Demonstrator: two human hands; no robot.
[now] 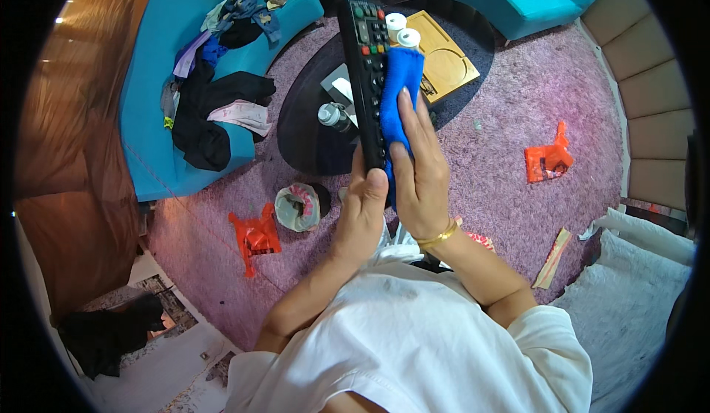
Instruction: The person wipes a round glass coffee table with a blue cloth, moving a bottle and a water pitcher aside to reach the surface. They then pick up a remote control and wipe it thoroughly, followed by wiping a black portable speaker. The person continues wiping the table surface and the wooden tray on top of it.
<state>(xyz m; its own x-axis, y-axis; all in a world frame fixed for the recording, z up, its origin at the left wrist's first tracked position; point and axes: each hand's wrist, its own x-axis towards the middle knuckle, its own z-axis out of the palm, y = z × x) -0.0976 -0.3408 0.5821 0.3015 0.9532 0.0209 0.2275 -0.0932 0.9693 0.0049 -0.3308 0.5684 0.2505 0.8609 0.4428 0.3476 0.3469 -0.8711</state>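
My left hand [362, 210] grips the lower end of a long black remote control [364, 65] with coloured buttons, held upright in front of me. Flat against the remote's right side, my right hand [418, 169] presses a blue cloth [399, 91] with the fingers extended. A gold bangle sits on my right wrist. The remote's lower end is hidden by my left thumb and fingers.
Below is a dark oval table [310, 128] with a bottle [334, 116], two white jars [403, 32] and a wooden tray [444, 54]. A teal sofa [155, 117] holds a pile of clothes [214, 99]. Red bags [255, 237] [549, 158] and a small bin [297, 206] lie on the purple rug.
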